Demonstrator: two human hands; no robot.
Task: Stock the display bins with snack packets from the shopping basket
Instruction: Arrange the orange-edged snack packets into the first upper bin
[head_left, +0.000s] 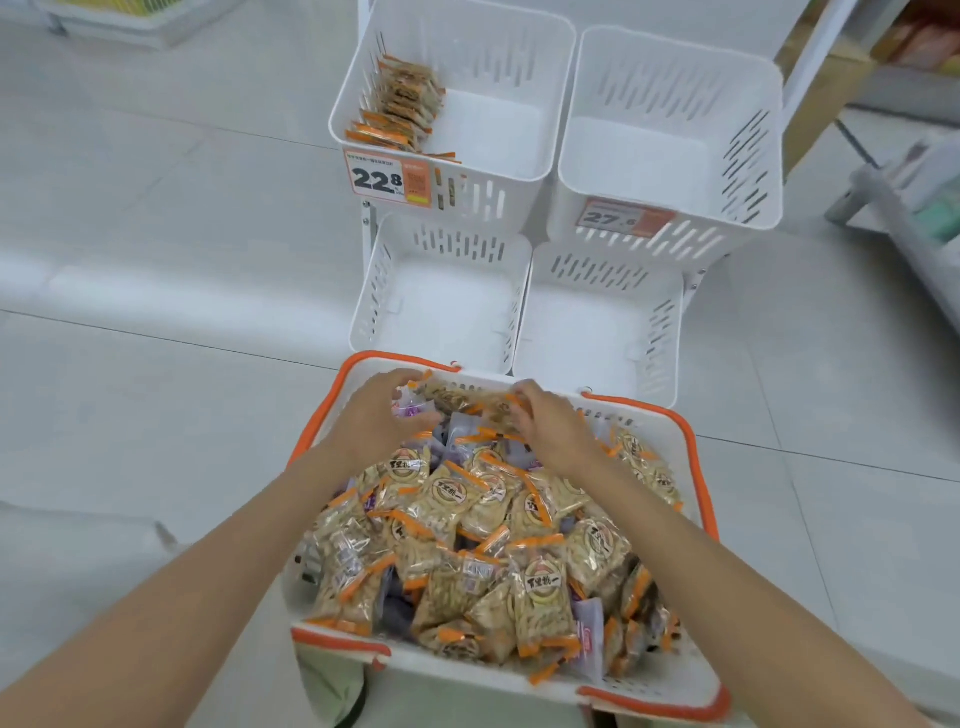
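Shopping basket (639, 418) is smooth white plastic with a slight sheen, its rim trimmed in an orange strip (plastic or rubber, can't tell). Snack packets (447, 499) are clear glossy film, crinkled, with opaque orange sealed edges and a printed round label. A few purple packets (464, 427) among them look like duller opaque wrap. Display bins (675, 88) are white moulded plastic, smooth, matt to satin, their price tags (387, 176) are printed paper or card with a slight shine, and the floor (156, 234) is pale polished tile, glossy with soft reflections.
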